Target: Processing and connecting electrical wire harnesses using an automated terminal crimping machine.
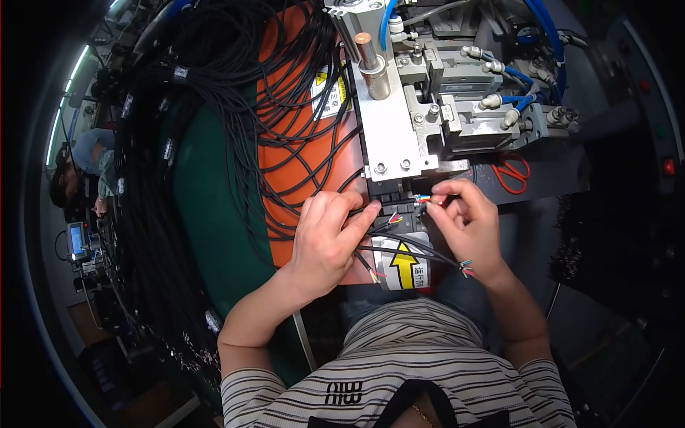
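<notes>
My left hand (325,239) is closed, with thumb and forefinger pinched at a black cable beside the small black fixture block (403,207). Just to its right, my right hand (467,221) pinches thin coloured wires (422,199) at the block's right side. The exact grip of the left fingertips is partly hidden. More black cables (407,248) with stripped ends cross in front of the block. One fanned-out bundle of wire ends (466,269) lies by my right wrist, and another set of wire ends (375,275) hangs below my left hand.
Beyond my hands stands a metal press (389,135) with pneumatic cylinders (471,89) and blue hoses. Red-handled scissors (511,174) lie at the right. Heaped black cables (235,78) cover the orange mat (335,162) and green surface (207,185). A person (89,157) is at far left.
</notes>
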`<state>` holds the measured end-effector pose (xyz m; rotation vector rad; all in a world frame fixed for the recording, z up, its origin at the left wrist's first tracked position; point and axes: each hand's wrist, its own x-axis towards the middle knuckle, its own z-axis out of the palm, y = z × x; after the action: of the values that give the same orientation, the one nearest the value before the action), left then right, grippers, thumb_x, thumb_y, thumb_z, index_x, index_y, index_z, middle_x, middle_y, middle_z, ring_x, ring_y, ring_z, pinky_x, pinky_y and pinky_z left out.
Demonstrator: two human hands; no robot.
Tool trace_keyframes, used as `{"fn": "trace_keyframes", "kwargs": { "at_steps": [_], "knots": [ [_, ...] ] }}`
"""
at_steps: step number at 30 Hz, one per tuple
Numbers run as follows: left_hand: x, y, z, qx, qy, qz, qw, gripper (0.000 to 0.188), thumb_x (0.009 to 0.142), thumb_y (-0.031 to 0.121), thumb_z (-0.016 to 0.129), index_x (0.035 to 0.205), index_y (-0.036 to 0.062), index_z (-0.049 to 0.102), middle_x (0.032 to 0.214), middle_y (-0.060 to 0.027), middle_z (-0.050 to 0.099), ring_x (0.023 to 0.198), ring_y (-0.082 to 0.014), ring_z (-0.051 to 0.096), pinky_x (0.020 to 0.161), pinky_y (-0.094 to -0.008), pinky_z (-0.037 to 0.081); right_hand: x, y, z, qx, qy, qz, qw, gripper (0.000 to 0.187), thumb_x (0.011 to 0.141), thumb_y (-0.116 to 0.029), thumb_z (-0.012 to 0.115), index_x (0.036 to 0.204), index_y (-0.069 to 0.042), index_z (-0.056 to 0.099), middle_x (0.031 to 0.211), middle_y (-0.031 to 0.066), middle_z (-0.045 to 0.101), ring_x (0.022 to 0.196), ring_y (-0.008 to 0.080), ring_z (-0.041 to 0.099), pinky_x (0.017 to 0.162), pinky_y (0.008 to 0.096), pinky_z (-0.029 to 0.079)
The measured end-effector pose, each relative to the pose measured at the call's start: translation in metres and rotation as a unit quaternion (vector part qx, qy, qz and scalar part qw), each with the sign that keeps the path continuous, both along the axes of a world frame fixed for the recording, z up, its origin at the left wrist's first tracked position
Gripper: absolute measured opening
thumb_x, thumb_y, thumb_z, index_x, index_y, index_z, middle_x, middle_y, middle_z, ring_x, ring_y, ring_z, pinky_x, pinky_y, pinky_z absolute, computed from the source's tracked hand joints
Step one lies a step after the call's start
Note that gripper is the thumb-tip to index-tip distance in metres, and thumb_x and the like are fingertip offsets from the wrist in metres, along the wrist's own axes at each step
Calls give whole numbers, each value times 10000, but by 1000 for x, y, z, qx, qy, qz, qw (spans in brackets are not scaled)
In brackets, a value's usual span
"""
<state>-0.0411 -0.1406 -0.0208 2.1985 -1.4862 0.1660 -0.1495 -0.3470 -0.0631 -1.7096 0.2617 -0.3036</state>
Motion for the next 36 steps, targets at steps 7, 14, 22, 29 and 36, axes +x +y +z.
{"fn": "trace_keyframes", "kwargs": {
  "at_steps": [7,14,22,29,36],
  "knots": [
    [8,5,5,39,-130,73,988,397,714,31,645,1109,-9,653,923,-83,591,848,-244,545,742,-385,405,-16,1,24,230,6,77,970,320,803,112,657,1105,21,604,977,31,608,666,22,540,545,149,379],
    [-12,-2,22,-10,150,-20,988,396,699,-21,713,1090,-20,654,918,-104,615,828,-251,601,712,-347,472,-3,10,19,5,-78,67,995,224,812,87,678,1026,24,652,1018,87,639,671,71,587,557,174,426],
    [-12,-2,12,-129,186,17,974,213,778,-7,731,984,-8,676,653,-90,578,507,-184,548,453,-297,408,-2,18,27,338,-39,54,939,279,898,71,571,1175,36,557,956,129,647,641,86,594,536,170,445],
    [-18,-15,11,-94,190,-5,977,255,796,-7,710,1045,-5,653,754,-117,639,610,-217,634,526,-295,484,0,18,22,321,-10,83,943,210,924,48,558,1133,42,553,932,114,632,622,74,584,527,182,457],
    [-15,-19,13,-98,242,-15,965,312,767,-54,685,1071,1,642,835,-134,671,719,-267,683,607,-309,533,1,27,31,302,-39,-12,952,125,942,33,549,1062,35,584,794,60,621,583,60,557,510,181,439]
  ]
}}
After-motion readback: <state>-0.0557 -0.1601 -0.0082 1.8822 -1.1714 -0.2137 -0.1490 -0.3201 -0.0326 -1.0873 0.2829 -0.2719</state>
